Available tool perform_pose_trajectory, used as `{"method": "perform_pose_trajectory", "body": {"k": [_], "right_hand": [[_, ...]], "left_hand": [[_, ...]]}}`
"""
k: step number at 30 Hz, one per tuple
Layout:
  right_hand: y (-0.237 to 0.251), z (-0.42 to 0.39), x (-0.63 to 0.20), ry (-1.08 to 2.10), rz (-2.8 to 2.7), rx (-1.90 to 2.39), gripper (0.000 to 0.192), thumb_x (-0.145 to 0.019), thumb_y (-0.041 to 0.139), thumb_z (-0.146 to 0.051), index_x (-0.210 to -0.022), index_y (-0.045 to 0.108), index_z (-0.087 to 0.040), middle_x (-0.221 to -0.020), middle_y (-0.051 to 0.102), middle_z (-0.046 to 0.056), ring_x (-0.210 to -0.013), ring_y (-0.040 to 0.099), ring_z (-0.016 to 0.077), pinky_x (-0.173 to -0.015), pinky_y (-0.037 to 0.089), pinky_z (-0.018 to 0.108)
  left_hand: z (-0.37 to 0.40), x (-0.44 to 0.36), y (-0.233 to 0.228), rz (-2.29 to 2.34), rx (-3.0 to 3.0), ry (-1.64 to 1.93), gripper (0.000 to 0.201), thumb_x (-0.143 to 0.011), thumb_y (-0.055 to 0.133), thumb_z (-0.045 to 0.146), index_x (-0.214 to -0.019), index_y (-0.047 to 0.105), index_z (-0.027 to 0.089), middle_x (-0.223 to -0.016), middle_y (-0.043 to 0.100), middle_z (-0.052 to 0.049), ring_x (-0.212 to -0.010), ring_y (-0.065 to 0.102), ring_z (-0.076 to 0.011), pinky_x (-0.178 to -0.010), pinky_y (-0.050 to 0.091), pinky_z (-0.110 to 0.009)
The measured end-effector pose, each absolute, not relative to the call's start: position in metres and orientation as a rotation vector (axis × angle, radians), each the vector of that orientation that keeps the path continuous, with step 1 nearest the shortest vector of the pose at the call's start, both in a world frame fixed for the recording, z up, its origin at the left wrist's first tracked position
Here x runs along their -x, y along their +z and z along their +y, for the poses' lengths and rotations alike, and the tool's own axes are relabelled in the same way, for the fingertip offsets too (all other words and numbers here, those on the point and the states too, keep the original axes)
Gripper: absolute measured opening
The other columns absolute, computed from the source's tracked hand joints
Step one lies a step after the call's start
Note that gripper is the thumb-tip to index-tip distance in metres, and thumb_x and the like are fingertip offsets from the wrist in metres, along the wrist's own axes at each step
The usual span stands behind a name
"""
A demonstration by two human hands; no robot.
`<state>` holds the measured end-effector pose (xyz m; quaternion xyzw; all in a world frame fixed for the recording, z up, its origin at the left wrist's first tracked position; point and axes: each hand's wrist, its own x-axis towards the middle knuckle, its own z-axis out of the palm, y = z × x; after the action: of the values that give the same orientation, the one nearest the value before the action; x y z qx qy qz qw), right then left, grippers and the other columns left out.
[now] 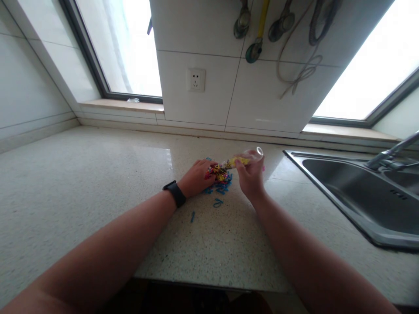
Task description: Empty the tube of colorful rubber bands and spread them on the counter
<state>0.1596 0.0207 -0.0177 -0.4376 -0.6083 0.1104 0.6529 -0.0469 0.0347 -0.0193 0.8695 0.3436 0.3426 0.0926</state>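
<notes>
A heap of small coloured clips (220, 175), red, yellow and blue, lies on the speckled countertop (98, 183). My left hand (196, 178), with a black band on its wrist, rests on the left side of the heap with its fingers in the clips. My right hand (250, 176) grips a clear glass jar (246, 158) tipped on its side, mouth toward the heap, with yellow clips inside it. Two loose blue clips (218, 203) lie nearer to me.
A steel sink (360, 196) with a tap (393, 152) is set into the counter at the right. A wall socket (195, 80), hanging ladles (255, 26) and a cord are on the tiled wall behind. Windows flank the wall.
</notes>
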Motion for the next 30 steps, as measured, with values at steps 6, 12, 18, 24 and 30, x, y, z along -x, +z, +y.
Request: {"method": "perform_pose_trajectory", "body": {"k": [6, 12, 18, 24, 30], "right_hand": [[-0.0153, 0.0205, -0.1630, 0.219, -1.428, 1.001, 0.045, -0.082, 0.063, -0.034, -0.116, 0.036, -0.022, -0.102, 0.057, 0.007, -0.086, 0.060, 0.0173, -0.079, 0.052, 0.038], [-0.0139, 0.0183, -0.1628, 0.204, -1.480, 1.013, 0.048, -0.080, 0.064, -0.030, -0.118, 0.036, -0.023, -0.103, 0.057, 0.007, -0.086, 0.059, 0.0176, -0.078, 0.052, 0.038], [-0.0129, 0.0158, -0.1620, 0.178, -1.493, 1.062, 0.049, -0.080, 0.066, -0.032, -0.118, 0.037, -0.022, -0.101, 0.057, 0.006, -0.085, 0.058, 0.0180, -0.079, 0.052, 0.040], [-0.0119, 0.0160, -0.1614, 0.146, -1.479, 1.036, 0.050, -0.080, 0.065, -0.030, -0.120, 0.036, -0.023, -0.104, 0.058, 0.007, -0.088, 0.059, 0.0187, -0.081, 0.051, 0.041], [-0.0080, 0.0137, -0.1605, 0.098, -1.472, 1.042, 0.051, -0.080, 0.065, -0.029, -0.122, 0.037, -0.023, -0.103, 0.059, 0.007, -0.087, 0.059, 0.0184, -0.082, 0.051, 0.041]], "left_hand": [[0.0341, 0.0476, -0.0188, 1.017, -2.598, 1.019, 0.040, -0.085, 0.057, 0.024, -0.124, 0.056, 0.014, -0.121, 0.059, -0.007, -0.112, 0.051, -0.0210, -0.105, 0.037, -0.037], [0.0327, 0.0460, -0.0153, 1.029, -2.600, 1.004, 0.039, -0.085, 0.057, 0.022, -0.123, 0.056, 0.014, -0.120, 0.059, -0.007, -0.111, 0.051, -0.0208, -0.105, 0.037, -0.037], [0.0318, 0.0455, -0.0148, 1.039, -2.591, 1.000, 0.038, -0.085, 0.057, 0.023, -0.122, 0.057, 0.015, -0.118, 0.060, -0.007, -0.111, 0.051, -0.0214, -0.104, 0.037, -0.037], [0.0320, 0.0462, -0.0158, 1.031, -2.591, 1.019, 0.039, -0.084, 0.057, 0.022, -0.123, 0.057, 0.014, -0.118, 0.059, -0.007, -0.110, 0.050, -0.0209, -0.104, 0.038, -0.036], [0.0316, 0.0452, -0.0144, 1.028, -2.594, 1.010, 0.039, -0.085, 0.056, 0.022, -0.123, 0.057, 0.015, -0.119, 0.059, -0.007, -0.111, 0.050, -0.0211, -0.104, 0.038, -0.037]]}}
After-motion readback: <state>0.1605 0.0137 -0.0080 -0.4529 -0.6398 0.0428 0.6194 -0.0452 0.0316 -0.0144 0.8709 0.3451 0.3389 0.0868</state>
